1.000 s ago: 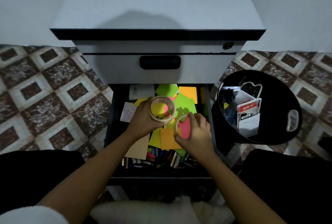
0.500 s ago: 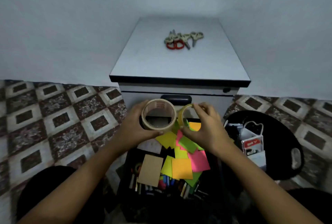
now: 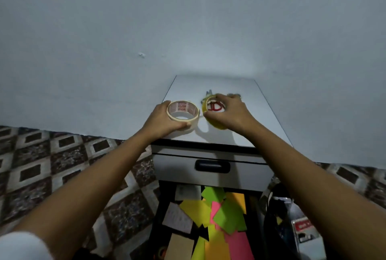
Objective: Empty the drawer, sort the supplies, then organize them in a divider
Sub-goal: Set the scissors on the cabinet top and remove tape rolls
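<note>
Head view: both hands have come up out of the open drawer [image 3: 205, 218] at the bottom centre of the frame and now reach over the cabinet top [image 3: 261, 119] in the middle. Half a second ago the two rolls were held in the air in front of the cabinet face; now they are down at the surface. The left hand [image 3: 160, 121] has its fingers curled around the wide cream tape roll [image 3: 183, 113], which lies flat near the left front edge. The right hand [image 3: 229, 113] has fingertips pinched on the rim of the narrower yellow tape roll [image 3: 213, 113], which sits tilted — whether it fully rests on the top I cannot tell. The two rolls are just beside each other, not touching. Through and behind the yellow ring the red-handled scissors [image 3: 216, 107] show, partly hidden by the right hand.

For the task, this looks like part of emptying the drawer: the tapes join the scissors on top. Much remains below — coloured sticky notes [image 3: 225, 216], a tan card [image 3: 179, 247] and more are still in the drawer. A black bin [image 3: 277, 228] stands at the lower right. No divider is clearly visible.
</note>
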### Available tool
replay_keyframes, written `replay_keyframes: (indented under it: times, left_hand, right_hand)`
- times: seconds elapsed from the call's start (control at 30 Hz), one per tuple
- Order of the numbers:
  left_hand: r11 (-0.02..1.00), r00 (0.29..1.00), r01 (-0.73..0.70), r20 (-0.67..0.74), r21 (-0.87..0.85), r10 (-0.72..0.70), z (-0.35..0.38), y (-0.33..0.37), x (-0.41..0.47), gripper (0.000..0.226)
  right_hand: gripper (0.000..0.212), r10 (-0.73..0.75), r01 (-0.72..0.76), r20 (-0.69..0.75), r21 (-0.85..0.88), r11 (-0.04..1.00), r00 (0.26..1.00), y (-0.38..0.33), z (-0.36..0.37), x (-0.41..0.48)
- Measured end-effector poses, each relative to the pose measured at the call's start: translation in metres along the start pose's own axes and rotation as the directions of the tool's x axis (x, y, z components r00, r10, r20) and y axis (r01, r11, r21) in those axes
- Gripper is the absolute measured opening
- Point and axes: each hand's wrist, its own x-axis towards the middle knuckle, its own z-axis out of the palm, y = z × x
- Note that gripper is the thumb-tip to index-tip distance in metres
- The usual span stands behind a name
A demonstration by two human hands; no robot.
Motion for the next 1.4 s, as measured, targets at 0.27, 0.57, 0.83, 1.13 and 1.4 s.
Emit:
replay_keyframes:
  times: [0.27,0.57,0.83,1.13,1.4]
  left_hand:
    - [0.988,0.988,0.152,-0.009,0.027,-0.152,0.011,-0.028,0.076,0.067]
    - [0.973,0.974,0.226,-0.008,0.05,-0.225,0.02,-0.042,0.109,0.079]
    - [0.969,0.973,0.213,0.121,-0.125,-0.198,0.018,-0.062,0.112,0.079]
    - [0.969,0.964,0.231,0.155,-0.09,-0.215,-0.004,-0.08,0.115,0.09]
    - [0.979,0.978,0.18,0.123,-0.092,-0.169,0.005,-0.076,0.118,0.083]
  right_hand:
    - [0.061,0.034,-0.033,0.009,-0.076,0.997,0.999,0.0,0.005,0.065]
    - [0.065,0.015,-0.006,0.088,-0.104,0.995,0.996,-0.01,0.022,0.13]
    - [0.076,-0.029,0.052,0.194,-0.111,0.993,0.981,-0.023,0.051,0.174]
    - [0.081,-0.051,0.114,0.286,-0.211,0.971,0.957,-0.032,0.081,0.199]
    - [0.063,-0.044,0.056,0.168,-0.064,0.996,0.985,-0.014,0.071,0.186]
